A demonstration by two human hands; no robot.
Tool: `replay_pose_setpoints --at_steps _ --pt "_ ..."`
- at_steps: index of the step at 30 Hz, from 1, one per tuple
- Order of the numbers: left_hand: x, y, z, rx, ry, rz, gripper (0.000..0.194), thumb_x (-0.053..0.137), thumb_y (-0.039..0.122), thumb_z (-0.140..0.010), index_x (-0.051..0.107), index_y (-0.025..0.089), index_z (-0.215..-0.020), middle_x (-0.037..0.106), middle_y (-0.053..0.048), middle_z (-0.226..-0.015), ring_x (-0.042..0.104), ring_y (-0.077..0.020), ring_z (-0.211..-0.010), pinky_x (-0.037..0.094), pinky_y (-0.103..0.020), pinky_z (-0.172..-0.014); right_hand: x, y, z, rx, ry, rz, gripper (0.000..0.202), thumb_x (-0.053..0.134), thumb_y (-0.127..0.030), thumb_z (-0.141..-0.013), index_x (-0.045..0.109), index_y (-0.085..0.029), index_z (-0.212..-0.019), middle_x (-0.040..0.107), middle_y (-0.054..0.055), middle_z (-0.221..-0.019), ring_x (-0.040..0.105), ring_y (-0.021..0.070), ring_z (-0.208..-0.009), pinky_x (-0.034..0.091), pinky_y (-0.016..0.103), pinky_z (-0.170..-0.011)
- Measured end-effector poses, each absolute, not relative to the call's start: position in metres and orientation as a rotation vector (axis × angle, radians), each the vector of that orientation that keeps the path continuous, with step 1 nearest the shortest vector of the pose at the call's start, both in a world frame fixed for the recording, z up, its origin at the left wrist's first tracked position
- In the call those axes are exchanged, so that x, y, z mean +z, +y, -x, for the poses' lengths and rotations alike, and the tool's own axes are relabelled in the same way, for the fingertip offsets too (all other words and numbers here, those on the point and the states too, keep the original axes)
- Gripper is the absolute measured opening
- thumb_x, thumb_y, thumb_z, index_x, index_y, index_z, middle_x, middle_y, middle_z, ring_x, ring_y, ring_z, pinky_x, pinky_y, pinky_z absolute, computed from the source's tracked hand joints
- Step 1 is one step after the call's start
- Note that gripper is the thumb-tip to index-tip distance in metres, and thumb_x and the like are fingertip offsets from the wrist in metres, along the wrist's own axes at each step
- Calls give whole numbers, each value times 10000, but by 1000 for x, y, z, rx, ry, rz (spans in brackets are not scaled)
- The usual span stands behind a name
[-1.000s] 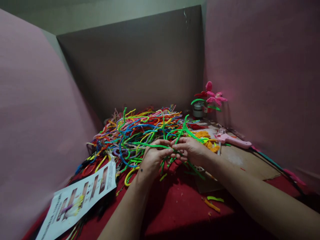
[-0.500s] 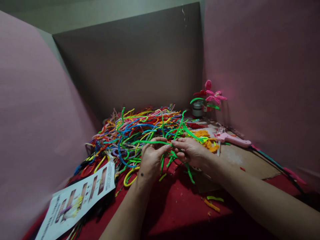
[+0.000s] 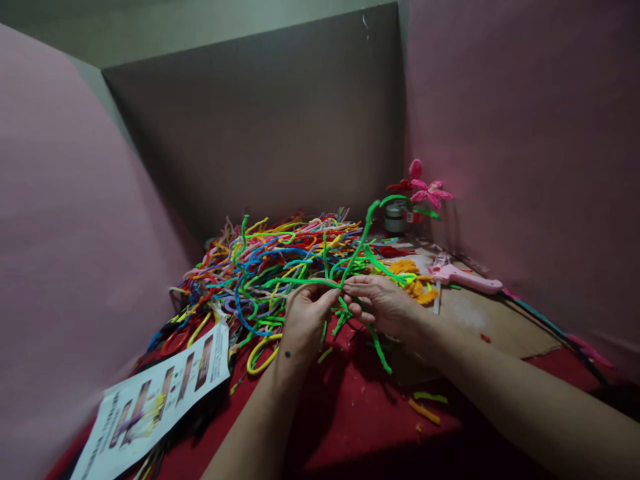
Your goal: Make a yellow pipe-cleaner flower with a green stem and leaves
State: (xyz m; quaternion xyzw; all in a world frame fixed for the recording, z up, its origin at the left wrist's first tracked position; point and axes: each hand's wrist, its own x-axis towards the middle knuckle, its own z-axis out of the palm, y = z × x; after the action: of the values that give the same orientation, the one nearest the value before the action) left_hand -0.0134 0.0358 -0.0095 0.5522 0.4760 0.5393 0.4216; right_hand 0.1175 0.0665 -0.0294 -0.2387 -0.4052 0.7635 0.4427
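Pinching fuzzy green stems [image 3: 359, 248] between thumb and fingertips, a person's left hand [image 3: 306, 319] and right hand [image 3: 384, 305] meet above a red-covered counter [image 3: 345, 420]. The fingers of both are closed narrowly on the stems, which cross where the hands come together. One length slants up and away from the grip toward the back, another reaches out to the left over the left hand, and a green end hangs below the right hand.

Behind the hands spreads a tangled heap of multicolored stems [image 3: 295, 250] in pink, blue, orange, red, yellow and green. A yellow loop [image 3: 251, 363] lies near the left wrist, and a printed sheet [image 3: 160, 393] rests at an angle on the left side of the counter.

To the right, an orange fuzzy bundle [image 3: 424, 292] sits just beyond the right hand, near a pink-handled tool [image 3: 470, 280] lying on a flat brown board [image 3: 480, 327]. A pink flower [image 3: 433, 193] stands at the back right beside a small gray container [image 3: 395, 220]. In front of the board, a yellow-green scrap [image 3: 431, 398] and an orange scrap [image 3: 424, 411] lie on the red covering, between pink side panels [image 3: 60, 247].
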Motion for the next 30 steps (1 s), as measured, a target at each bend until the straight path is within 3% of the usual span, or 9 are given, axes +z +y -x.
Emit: replay_pose_setpoints --at_steps 3,10,19,26,30 --pt "-9 34 14 1400 1282 -1444 70 628 213 -656 638 144 -668 575 21 -537 425 -66 -431 324 -191 -449 -27 65 -120 1900 -1049 575 60 585 -113 -683 554 -129 -732 594 -2 -568 509 61 -394 326 129 -301" --pt "-10 33 14 1494 1217 -1559 61 609 198 -677 600 153 -717 550 26 -608 464 -79 -543 357 -178 -505 -21 62 -122 1978 -1151 648 30 535 -124 -723 561 -111 -729 613 23 -519 536 92 -357 381 154 -301" --pt "-9 37 20 1385 1097 -1254 117 644 174 -614 567 147 -697 529 46 -533 447 -57 -414 337 -180 -411 -25 66 -124 2060 -1151 419 61 521 -152 -721 551 -108 -751 662 61 -601 613 137 -449 468 195 -377" --pt "-6 38 25 1279 803 -1061 167 638 174 -612 535 145 -740 520 39 -488 460 -77 -368 326 -184 -345 -22 53 -113 1748 -1265 359 292 635 -182 -654 440 -175 -871 661 20 -679 637 174 -542 481 251 -431" --pt "-5 37 23 1292 881 -1043 204 663 151 -560 533 142 -716 549 28 -530 481 -77 -397 325 -170 -324 -26 53 -111 1451 -1444 622 155 527 -323 -781 460 -185 -808 617 7 -641 583 143 -475 438 248 -418"
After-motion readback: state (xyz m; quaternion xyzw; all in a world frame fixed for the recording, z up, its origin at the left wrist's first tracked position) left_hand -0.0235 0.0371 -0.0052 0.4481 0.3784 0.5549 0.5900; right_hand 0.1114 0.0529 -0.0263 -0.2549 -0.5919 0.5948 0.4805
